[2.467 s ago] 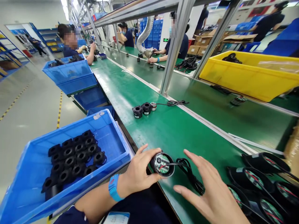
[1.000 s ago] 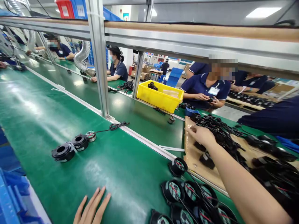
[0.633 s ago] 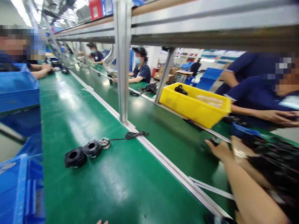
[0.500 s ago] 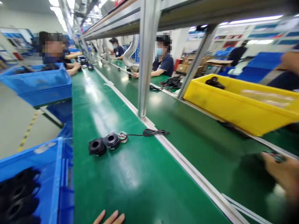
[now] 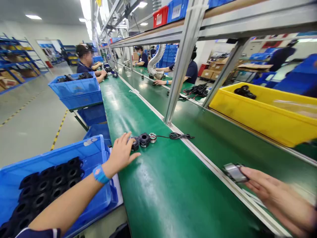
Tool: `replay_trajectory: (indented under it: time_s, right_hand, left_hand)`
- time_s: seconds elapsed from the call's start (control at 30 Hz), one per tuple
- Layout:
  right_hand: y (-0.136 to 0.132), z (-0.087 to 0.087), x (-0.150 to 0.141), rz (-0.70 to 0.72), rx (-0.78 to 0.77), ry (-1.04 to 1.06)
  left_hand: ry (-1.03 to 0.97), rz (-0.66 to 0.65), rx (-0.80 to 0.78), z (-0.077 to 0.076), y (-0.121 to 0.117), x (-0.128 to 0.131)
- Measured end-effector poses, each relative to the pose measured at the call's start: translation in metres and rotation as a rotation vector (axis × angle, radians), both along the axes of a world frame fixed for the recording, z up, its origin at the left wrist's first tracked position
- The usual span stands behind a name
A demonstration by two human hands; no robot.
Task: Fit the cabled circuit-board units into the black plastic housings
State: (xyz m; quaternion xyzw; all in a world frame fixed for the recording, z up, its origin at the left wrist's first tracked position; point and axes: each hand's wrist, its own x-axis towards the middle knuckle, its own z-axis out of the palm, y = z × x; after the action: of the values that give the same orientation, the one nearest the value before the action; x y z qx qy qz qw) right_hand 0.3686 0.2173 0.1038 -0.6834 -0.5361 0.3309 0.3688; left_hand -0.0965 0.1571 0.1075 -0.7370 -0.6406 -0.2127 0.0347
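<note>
My left hand, a blue band on its wrist, reaches over the green bench with fingers spread. Its fingertips are at a black ring-shaped housing, partly covering it; whether they touch it I cannot tell. Beside that stand a second black ring-shaped housing and a small silver-and-red round part, with a coiled black cable running off to the right. On the right, my right hand grips a silver cylindrical part between thumb and fingers, above the white rail.
A blue bin at my left holds rows of black ring-shaped housings. Beyond it stands another blue bin. A metal post rises from the rail. A yellow bin sits at the right. Co-workers sit farther along the bench.
My left hand has come up from the bottom edge to the black housings. My right hand has moved left with the silver part. The view has shifted, showing more of the left side.
</note>
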Motion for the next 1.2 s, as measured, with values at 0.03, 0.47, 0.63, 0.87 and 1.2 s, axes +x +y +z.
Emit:
replay_trajectory:
  time_s: [0.03, 0.47, 0.63, 0.87, 1.2]
  right_hand:
    - [-0.023, 0.007, -0.017, 0.019, -0.065, 0.203]
    - [-0.238, -0.011, -0.162, 0.218, 0.064, 0.755]
    - [-0.246, -0.012, -0.175, 0.250, 0.277, 0.613]
    - [-0.248, -0.013, -0.183, 0.129, 0.513, 0.350]
    - [-0.249, -0.033, -0.190, 0.219, 0.436, 0.158]
  left_hand:
    - [-0.023, -0.016, -0.009, 0.004, 0.009, -0.007]
    - [-0.881, -0.258, -0.222, -0.006, -0.081, 0.012]
    - [-1.942, -0.213, -0.732, -0.030, -0.157, 0.053]
    - [-2.129, -0.250, -0.758, -0.044, -0.198, 0.090]
    - [-2.053, -0.294, -0.821, -0.050, -0.198, 0.094]
